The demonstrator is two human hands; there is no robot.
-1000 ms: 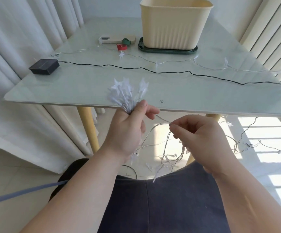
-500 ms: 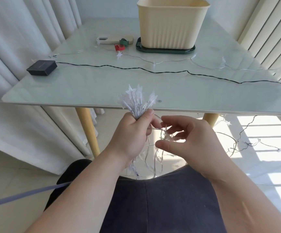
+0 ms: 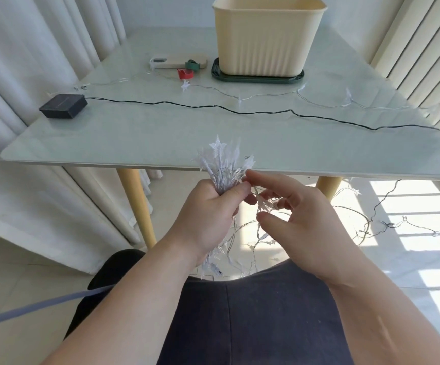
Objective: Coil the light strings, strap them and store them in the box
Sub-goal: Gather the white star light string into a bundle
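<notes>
The bundle of star lights (image 3: 222, 164) stands up out of my left hand (image 3: 208, 214), just below the near edge of the table (image 3: 134, 143). That hand is fisted round the gathered wires, thumb pressed across the front. At three o'clock from it, my right hand (image 3: 300, 222) has its fingers curled loosely round the next star (image 3: 265, 205), forefinger reaching up to touch the bundle. I judge I am feeding this star in beside the others.

Slack loops of wire (image 3: 242, 233) hang from the fist at six o'clock, over my lap. If I pull the next length without watching them, a loop could snag a star and knot. The points of the stars also catch on each other, so a loosened left grip could let the whole sheaf spring apart.

At four o'clock the rest of the string lies tangled on the floor (image 3: 398, 225), apparently mixed with a dark cord. Hauling on it could drag that tangle up tight.

Across the table, a clear strand (image 3: 266, 96) and a black cord (image 3: 187, 105) run from the black pack (image 3: 62, 106) at ten o'clock. The red strap (image 3: 185, 73) and green strap (image 3: 193, 65) lie at twelve, and the box (image 3: 266, 40) at one. Reaching for a strap means freeing a hand, and that is when the coil could slip.
</notes>
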